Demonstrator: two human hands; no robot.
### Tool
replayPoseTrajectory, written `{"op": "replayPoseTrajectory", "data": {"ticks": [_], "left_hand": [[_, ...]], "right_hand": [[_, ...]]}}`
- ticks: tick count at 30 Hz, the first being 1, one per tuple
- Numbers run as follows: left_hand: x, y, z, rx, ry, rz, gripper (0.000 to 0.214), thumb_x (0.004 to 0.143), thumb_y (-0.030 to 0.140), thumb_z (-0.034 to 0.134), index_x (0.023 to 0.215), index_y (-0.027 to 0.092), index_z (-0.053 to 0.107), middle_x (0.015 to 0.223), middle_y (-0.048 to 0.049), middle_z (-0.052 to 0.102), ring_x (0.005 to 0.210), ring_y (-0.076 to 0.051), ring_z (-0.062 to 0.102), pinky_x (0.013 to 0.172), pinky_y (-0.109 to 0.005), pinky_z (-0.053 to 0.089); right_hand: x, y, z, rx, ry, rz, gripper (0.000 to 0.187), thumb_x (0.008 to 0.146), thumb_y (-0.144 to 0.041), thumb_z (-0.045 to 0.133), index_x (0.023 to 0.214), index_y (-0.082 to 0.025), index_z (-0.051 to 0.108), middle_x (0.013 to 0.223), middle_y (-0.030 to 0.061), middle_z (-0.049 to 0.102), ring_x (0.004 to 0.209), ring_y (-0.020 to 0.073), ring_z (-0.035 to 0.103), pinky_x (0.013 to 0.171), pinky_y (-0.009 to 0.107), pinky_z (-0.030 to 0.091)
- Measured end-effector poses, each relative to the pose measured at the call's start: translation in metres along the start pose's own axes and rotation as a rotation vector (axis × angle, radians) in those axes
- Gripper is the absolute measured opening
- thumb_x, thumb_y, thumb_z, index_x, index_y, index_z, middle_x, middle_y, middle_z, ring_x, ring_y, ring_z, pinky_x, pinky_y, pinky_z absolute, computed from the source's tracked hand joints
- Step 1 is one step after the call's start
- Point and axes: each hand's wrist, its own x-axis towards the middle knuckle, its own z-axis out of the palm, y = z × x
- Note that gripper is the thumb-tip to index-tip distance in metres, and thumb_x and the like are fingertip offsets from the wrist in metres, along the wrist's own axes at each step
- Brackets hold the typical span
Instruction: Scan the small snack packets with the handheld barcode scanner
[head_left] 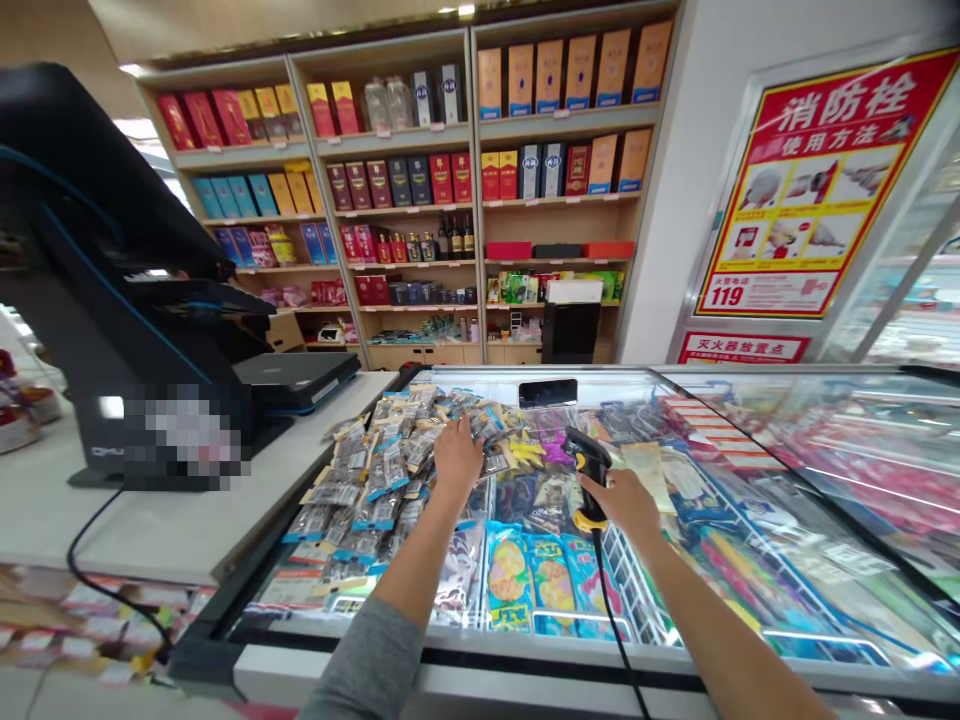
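Observation:
My left hand (457,460) is over a heap of small clear-and-blue packets (386,465), its fingers bent down and closed on one of them. The fingertips are partly hidden by the hand, and the packets' contents are too small to make out. My right hand (630,505) grips a black-and-yellow barcode scanner (589,465) by its handle, right of the heap. Its black cable hangs toward me. Between the hands, a yellow glove-shaped item (526,452) and a purple one (556,450) are visible. The heap lies on the glass top of a chest freezer (750,690).
A black checkout terminal (97,300) and a flat scale (296,375) stand on the left counter (135,535). A phone (548,393) lies at the freezer's far edge. Blue ice-cream packs (510,580) show under the glass. Shelves of boxes (476,210) rise behind.

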Motion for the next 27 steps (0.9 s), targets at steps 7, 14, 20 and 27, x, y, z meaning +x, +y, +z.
{"op": "replayPoseTrajectory", "data": {"ticks": [7, 14, 20, 27], "left_hand": [[0.004, 0.006, 0.005, 0.033, -0.201, -0.113, 0.028, 0.092, 0.025, 0.049, 0.110, 0.013, 0.067, 0.111, -0.0173, 0.071, 0.110, -0.029, 0.063, 0.098, -0.042, 0.040], [-0.004, 0.006, 0.001, -0.097, -0.098, -0.048, 0.026, 0.091, 0.023, 0.051, 0.109, 0.017, 0.068, 0.109, -0.0135, 0.072, 0.106, -0.027, 0.065, 0.099, -0.042, 0.039], [-0.016, 0.030, -0.003, -0.544, 0.185, 0.105, 0.021, 0.090, 0.025, 0.053, 0.104, 0.021, 0.069, 0.103, -0.0079, 0.072, 0.100, -0.022, 0.064, 0.092, -0.035, 0.045], [-0.022, 0.064, 0.059, -1.065, -0.127, -0.213, 0.031, 0.082, 0.040, 0.060, 0.063, 0.016, 0.059, 0.055, 0.0030, 0.053, 0.061, -0.014, 0.054, 0.065, -0.026, 0.043]], "right_hand": [[-0.003, -0.011, 0.001, -0.061, -0.038, 0.053, 0.056, 0.080, -0.066, 0.046, 0.094, -0.017, 0.070, 0.109, 0.0172, 0.063, 0.106, 0.0344, 0.063, 0.084, 0.040, 0.047], [0.003, 0.000, 0.010, 0.247, -0.007, 0.045, 0.042, 0.067, -0.061, 0.063, 0.081, -0.021, 0.065, 0.093, 0.0135, 0.069, 0.095, 0.0363, 0.067, 0.077, 0.043, 0.049], [-0.007, -0.013, 0.005, 1.375, -0.153, 0.137, 0.046, 0.049, -0.033, 0.082, 0.085, -0.023, 0.055, 0.073, 0.0003, 0.067, 0.059, 0.0199, 0.064, 0.052, 0.030, 0.049], [-0.019, -0.009, -0.027, 1.819, -0.731, 0.324, 0.030, 0.064, -0.031, 0.074, 0.088, -0.021, 0.059, 0.063, -0.0026, 0.051, 0.049, 0.0095, 0.048, 0.045, 0.022, 0.047]]}}
